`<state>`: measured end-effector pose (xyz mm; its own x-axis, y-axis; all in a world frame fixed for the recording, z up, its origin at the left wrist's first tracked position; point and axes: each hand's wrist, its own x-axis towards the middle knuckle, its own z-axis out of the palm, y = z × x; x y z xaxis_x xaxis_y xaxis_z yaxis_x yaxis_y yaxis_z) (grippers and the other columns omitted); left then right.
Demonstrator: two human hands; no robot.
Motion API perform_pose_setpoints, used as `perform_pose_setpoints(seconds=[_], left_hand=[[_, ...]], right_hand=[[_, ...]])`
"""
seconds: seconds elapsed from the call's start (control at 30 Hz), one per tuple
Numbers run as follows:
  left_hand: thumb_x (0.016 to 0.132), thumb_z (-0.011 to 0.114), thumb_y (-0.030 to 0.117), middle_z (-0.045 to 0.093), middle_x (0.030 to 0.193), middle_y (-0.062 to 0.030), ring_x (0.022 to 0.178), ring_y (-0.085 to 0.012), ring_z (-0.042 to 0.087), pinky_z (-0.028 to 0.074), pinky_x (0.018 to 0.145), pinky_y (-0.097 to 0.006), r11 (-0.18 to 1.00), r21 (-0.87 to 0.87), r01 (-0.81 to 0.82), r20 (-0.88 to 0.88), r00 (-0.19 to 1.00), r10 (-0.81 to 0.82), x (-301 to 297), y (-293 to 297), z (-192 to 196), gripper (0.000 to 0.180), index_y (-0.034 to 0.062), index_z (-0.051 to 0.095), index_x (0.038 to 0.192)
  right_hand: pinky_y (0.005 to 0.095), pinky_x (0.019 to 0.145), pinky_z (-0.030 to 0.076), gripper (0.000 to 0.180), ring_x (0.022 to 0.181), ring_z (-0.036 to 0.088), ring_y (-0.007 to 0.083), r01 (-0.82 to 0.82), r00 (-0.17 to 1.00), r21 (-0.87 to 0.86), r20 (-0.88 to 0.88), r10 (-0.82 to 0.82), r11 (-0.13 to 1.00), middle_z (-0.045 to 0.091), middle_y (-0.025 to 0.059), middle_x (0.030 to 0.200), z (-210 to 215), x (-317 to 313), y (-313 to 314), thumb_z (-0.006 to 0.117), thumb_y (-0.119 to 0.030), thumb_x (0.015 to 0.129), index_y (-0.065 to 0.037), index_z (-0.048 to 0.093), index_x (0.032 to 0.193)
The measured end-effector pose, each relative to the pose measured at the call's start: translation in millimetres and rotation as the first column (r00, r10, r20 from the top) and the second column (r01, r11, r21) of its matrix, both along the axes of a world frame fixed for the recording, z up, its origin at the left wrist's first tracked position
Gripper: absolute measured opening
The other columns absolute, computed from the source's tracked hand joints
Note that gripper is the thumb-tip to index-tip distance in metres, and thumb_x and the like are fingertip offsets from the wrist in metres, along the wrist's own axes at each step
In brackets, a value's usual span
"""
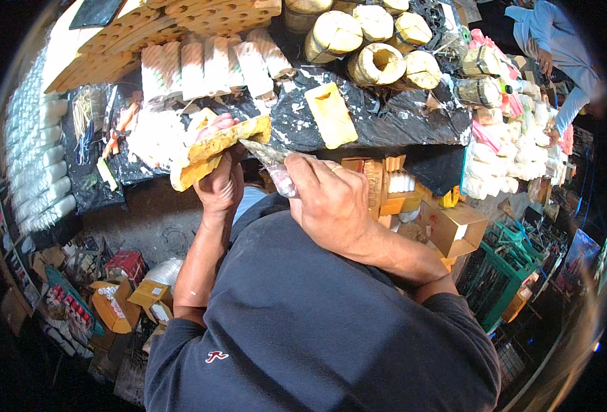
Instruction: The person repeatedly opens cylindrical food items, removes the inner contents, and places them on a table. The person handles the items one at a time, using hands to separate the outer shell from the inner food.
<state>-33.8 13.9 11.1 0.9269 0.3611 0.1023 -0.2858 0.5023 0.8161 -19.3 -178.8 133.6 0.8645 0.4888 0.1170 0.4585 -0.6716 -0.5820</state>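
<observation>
My left hand (222, 184) grips a rough yellow slab (226, 143) with uneven edges, held up in front of the bench. Pinkish fingertips show behind its upper edge. My right hand (331, 196) is closed around a pointed, knife-like tool (270, 155); its handle looks wrapped in pale plastic. The tool's tip touches or nearly touches the slab's right end. A second yellow block (331, 115), flat with rounded corners, lies on the black-covered bench (289, 123) beyond my right hand.
Wrapped white bundles (207, 67) stand behind the slab, beside a perforated yellow-brown rack (173, 20). Pale round containers (377, 65) line the back. White rolls (46, 168) are stacked at left. A co-worker in light blue (557, 51) reaches over white bags (502, 154). Cardboard boxes (454, 226) sit below.
</observation>
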Motion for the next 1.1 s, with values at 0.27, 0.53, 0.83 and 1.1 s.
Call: perform_pose_setpoints(seconds=[0.27,0.53,0.83,1.1], left_hand=[[0.093,0.072,-0.001,0.071,0.122,-0.0154,0.127,-0.034,0.064,0.047,0.114,-0.05,0.677,0.72,-0.154,0.105,0.988,0.113,0.1,23.2,-4.3,0.026,0.0008,0.068,0.118],[0.08,0.078,-0.011,0.064,0.128,-0.0077,0.127,-0.029,0.058,0.042,0.118,-0.047,0.957,-0.291,0.015,-0.249,0.964,-0.091,-20.2,24.8,13.2,0.049,0.0075,0.064,0.123],[0.086,0.085,0.019,0.068,0.11,-0.0134,0.109,-0.0305,0.07,0.062,0.096,-0.063,0.78,-0.565,0.269,-0.155,0.894,-0.421,-9.6,27.0,18.8,0.063,0.0066,0.054,0.138],[0.088,0.086,0.041,0.067,0.101,-0.0091,0.091,-0.0223,0.074,0.07,0.071,-0.044,0.911,-0.365,0.193,-0.344,0.881,-0.325,-7.9,24.8,18.0,0.066,0.0051,0.057,0.136]], right_hand=[[0.0437,0.073,0.06,0.038,0.083,0.074,0.035,0.083,0.996,-0.042,-0.025,-0.085,0.996,0.074,0.0171,0.096,-9.9,5.2,-0.5,0.076,-0.001,0.077,-0.003,0.065,0.114],[0.0327,0.068,0.057,0.017,0.071,0.073,0.019,0.112,0.883,0.189,-0.47,-0.01,0.976,0.075,0.01,0.084,0.8,32.9,-18.9,0.081,-0.009,0.091,-0.002,0.071,0.102],[0.0303,0.069,0.052,0.046,0.07,0.063,0.0117,0.092,0.807,0.003,-0.586,-0.073,0.996,0.071,0.0034,0.079,7.1,115.2,-18.9,0.096,-0.039,0.075,-0.001,0.073,0.089],[0.0416,0.075,0.059,0.057,0.074,0.076,0.0298,-0.023,0.765,0.011,-0.644,0.025,1.0,0.077,0.0187,0.081,-0.5,116.4,1.7,0.092,-0.05,0.073,0.002,0.077,0.091]])
